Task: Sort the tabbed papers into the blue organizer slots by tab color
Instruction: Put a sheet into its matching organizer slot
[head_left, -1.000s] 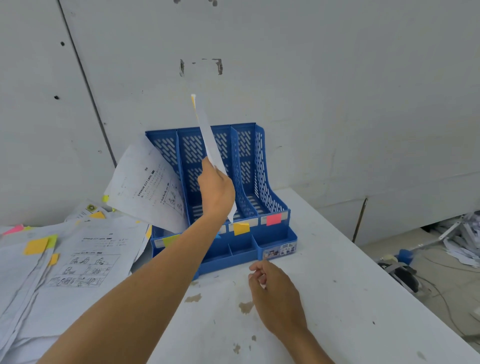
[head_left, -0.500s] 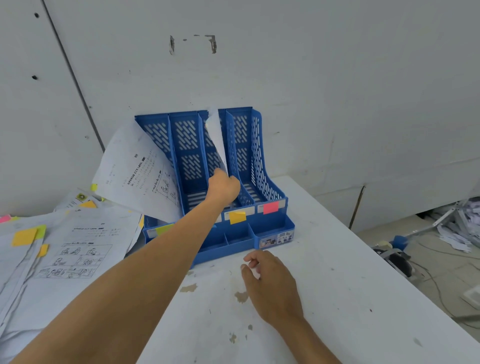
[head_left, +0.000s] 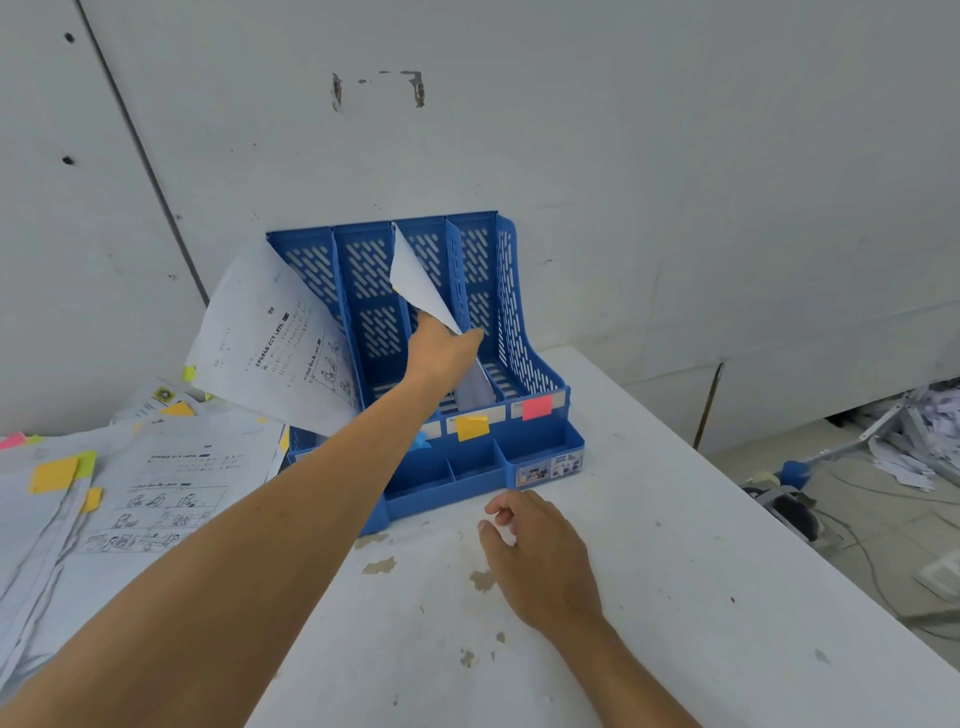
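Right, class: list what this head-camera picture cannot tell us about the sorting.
Head view:
- Tab colour of the sheet held by the left hand: no tab shows.
- Second slot's label: mostly behind the left forearm.
- Leftmost slot's label: covered by the leaning sheet.
- Print on the papers: too small.

Left hand holds paper in organizer, seemingly third slot.

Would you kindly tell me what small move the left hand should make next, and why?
Probably ease the sheet down and let go: the left hand grips it low, it stands in the blue organizer slot behind the yellow tab, and its top corner curls over.
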